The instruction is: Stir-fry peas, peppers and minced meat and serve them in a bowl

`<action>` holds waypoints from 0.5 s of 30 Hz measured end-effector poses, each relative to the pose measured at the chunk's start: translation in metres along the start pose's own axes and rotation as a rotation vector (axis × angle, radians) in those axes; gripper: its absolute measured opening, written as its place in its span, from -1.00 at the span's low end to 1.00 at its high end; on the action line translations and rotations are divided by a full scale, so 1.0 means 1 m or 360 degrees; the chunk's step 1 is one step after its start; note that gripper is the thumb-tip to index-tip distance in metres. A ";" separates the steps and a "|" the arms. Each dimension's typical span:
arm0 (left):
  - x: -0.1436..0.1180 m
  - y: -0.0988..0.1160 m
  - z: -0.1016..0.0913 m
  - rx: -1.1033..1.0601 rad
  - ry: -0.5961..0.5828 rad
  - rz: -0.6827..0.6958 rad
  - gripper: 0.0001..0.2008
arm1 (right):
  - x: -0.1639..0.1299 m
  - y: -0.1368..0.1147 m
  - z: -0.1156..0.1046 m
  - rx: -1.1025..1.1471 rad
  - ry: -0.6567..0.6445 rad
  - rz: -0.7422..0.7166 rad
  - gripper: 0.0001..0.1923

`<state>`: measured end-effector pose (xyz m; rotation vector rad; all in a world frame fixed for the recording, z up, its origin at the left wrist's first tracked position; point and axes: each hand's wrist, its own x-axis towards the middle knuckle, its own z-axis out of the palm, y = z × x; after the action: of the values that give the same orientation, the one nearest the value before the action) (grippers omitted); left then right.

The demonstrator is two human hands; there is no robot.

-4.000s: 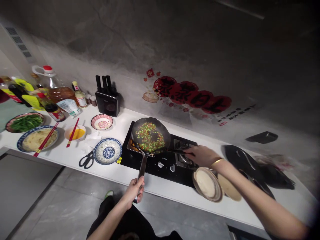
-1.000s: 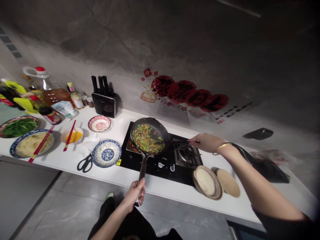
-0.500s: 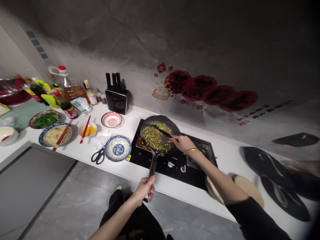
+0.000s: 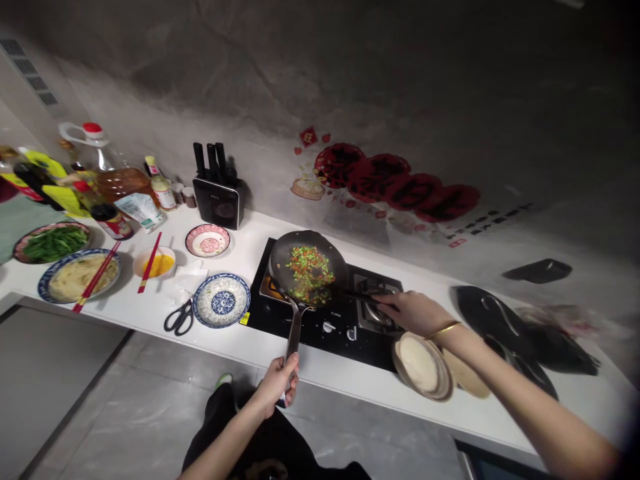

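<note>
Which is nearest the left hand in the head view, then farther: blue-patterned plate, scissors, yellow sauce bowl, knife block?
From the left hand on the pan handle:
1. Blue-patterned plate, up and left, beside the stove.
2. Scissors, just left of that plate.
3. Yellow sauce bowl, farther left, with red chopsticks across it.
4. Knife block, at the back by the wall.
</note>
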<state>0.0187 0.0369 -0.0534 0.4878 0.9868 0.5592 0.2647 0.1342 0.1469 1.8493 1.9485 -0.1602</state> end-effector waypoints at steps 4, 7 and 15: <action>-0.002 0.003 0.001 -0.0010 0.0011 -0.0030 -0.49 | 0.032 -0.025 0.024 0.0070 0.0241 0.0184 -0.57; -0.004 0.005 0.002 -0.0012 0.0015 -0.0051 -0.49 | 0.054 -0.037 0.026 0.0090 0.0243 0.0289 -0.56; -0.001 0.002 0.000 -0.0023 0.0005 -0.0020 -0.48 | 0.028 0.020 -0.027 0.0071 -0.0099 0.0053 -0.66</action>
<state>0.0174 0.0378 -0.0511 0.4674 0.9877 0.5556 0.2780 0.1718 0.1645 1.8807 1.8856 -0.2498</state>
